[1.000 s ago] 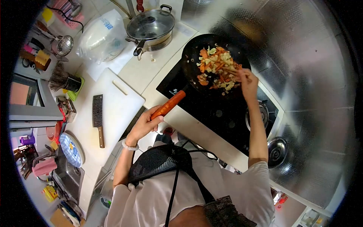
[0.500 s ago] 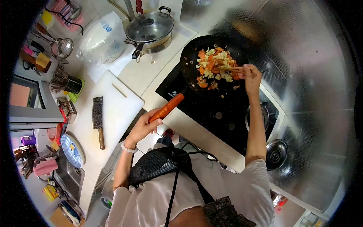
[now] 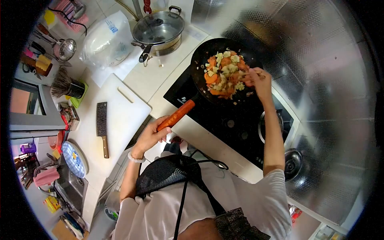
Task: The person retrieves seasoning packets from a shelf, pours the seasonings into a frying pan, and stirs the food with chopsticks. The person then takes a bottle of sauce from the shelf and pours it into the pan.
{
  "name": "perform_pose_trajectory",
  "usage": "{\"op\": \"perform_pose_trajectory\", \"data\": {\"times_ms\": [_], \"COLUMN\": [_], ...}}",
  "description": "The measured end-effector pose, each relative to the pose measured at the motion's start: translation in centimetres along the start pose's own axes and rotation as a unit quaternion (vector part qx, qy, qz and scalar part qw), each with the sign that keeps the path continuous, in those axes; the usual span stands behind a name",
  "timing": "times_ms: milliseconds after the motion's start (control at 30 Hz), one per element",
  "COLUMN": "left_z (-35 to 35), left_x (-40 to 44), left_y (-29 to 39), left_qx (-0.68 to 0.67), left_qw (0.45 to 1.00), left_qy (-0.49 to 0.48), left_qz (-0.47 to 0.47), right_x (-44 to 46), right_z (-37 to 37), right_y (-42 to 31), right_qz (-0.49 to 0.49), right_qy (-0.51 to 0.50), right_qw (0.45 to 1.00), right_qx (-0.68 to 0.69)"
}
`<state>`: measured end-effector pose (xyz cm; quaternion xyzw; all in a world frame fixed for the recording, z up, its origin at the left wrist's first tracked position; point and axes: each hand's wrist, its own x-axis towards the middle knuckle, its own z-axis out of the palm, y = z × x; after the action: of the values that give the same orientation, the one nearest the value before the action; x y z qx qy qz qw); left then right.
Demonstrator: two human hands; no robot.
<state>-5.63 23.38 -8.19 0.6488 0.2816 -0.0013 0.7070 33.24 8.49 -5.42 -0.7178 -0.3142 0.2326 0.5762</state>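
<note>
My left hand [image 3: 152,136] is wrapped round the orange-brown handle [image 3: 177,115] of a black wok [image 3: 199,83]. The wok sits on the black glass hob [image 3: 228,122]. Inside it lies a mix of orange carrot slices and pale yellow-green vegetable pieces [image 3: 228,69], partly smeared by motion. Over the wok's right side, my right hand [image 3: 261,85] is closed round wooden chopsticks [image 3: 260,73]. Their tips are blurred among the food.
Left of the hob, a cleaver [image 3: 102,124] lies on a white cutting board [image 3: 128,108]. Behind are a lidded pot [image 3: 158,32] and a plastic bag [image 3: 106,42]. A blue-patterned plate [image 3: 74,159] leans near the sink [image 3: 72,186]. Embossed metal sheeting [image 3: 320,80] stands at the right.
My right hand has shifted slightly down and left with the chopsticks. The food is spread differently, with carrot slices now showing lower left. My left hand keeps its grip on the handle.
</note>
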Motion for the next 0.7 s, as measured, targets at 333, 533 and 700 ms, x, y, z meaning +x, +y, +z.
{"op": "perform_pose_trajectory", "data": {"times_ms": [333, 533, 700], "left_z": [-0.2, -0.4, -0.5], "left_x": [0.1, 0.2, 0.1], "left_y": [-0.2, -0.2, -0.1], "left_qx": [-0.01, 0.001, 0.001], "left_qw": [1.0, 1.0, 1.0], "left_qy": [-0.006, -0.023, -0.021], "left_qz": [0.007, -0.005, 0.0], "right_x": [-5.5, -8.1, -9.0], "right_z": [-7.6, -3.1, -6.1], "right_y": [-3.1, -4.3, -4.7], "right_qz": [-0.059, -0.003, 0.033], "right_qy": [0.18, 0.169, 0.194], "right_qw": [0.971, 0.986, 0.978], "right_qx": [-0.148, 0.011, -0.067]}}
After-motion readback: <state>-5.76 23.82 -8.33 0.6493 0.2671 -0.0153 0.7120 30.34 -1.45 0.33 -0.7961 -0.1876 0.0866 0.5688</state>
